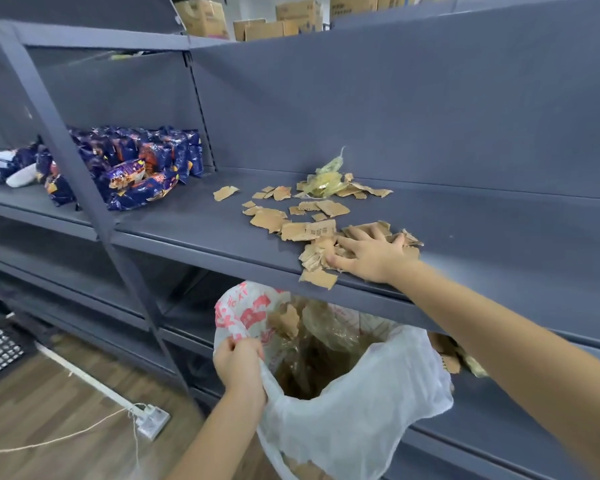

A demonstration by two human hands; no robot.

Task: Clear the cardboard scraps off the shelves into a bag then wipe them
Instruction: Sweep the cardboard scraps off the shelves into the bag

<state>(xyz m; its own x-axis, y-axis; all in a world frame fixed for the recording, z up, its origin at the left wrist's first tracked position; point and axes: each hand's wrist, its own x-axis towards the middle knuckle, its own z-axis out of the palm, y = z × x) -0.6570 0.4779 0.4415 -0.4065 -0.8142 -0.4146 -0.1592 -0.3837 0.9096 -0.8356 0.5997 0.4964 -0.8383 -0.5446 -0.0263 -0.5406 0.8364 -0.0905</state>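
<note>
Left hand (238, 362) pinches the bag (354, 393) rim and holds the mouth wide right under the shelf (187, 220) front edge, so stuff drops straight in. Right hand (368, 256) lies palm down on the nearest scraps (291, 220), fingers spread, clasping nothing: a rake, not a pick. The pile under my palm sits at the lip, and one piece overhangs above the bag mouth. The other scraps trail past my fingertips toward the back wall, ending at a yellow wrapper (326, 178), probably beyond this one sweep. Bag holds some scraps. More lie on the lower shelf (499, 410), right of the bag. Wiping not yet begun, I'd judge
</note>
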